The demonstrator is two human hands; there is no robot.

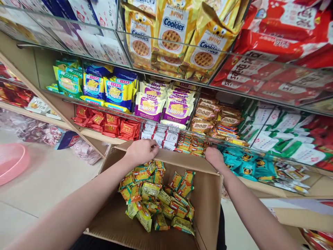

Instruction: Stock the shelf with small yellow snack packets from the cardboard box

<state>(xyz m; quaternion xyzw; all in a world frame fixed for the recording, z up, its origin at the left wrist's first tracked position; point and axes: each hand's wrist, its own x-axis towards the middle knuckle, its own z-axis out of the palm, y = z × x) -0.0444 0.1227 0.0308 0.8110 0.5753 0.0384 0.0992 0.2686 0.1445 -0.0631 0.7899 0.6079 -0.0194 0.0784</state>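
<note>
An open cardboard box [208,208] sits tilted below the shelf, with several small yellow-orange wrapped snack packets [156,194] loose inside. My left hand [142,151] lies over the left part of the box's far flap [179,158], its fingers curled in; whatever they hold, if anything, is hidden. Near the flap's right end is my right hand [214,158], closed, with its fingertips out of sight. Between the hands, just beyond the flap, similar small orange-yellow packets [191,145] fill a shelf compartment. White-and-red packets [170,139] lie beside them, close to my left hand.
Glass dividers and strips edge the shelves. Soda biscuits [151,106], red packets [111,125] and teal packets [246,165] surround the hands. Cookie bags [171,31] stand above, with large red bags [286,48] to their right. A pink basin [13,163] is on the floor at left.
</note>
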